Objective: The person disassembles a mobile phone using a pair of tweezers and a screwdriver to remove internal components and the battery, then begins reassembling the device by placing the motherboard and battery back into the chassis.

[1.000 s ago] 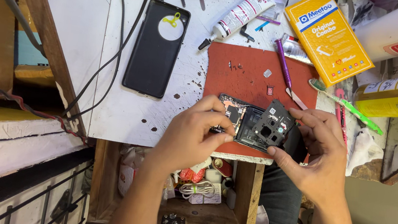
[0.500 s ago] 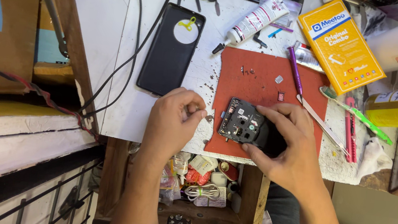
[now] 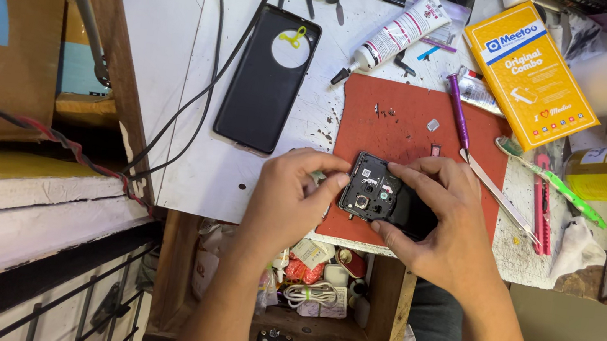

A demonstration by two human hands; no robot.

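On the white worktop (image 3: 241, 178), over the red mat (image 3: 401, 128), both hands clamp one opened phone (image 3: 385, 200): right hand (image 3: 443, 226) gripping its body, left hand (image 3: 292, 200) pinching its edge. Best kept low and steady above the mat, fingers off the exposed parts.

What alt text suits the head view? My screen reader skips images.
Two bare hands hold an opened phone over a red mat: right hand grips it, left hand touches its edge. A black phone case lies on the white bench.
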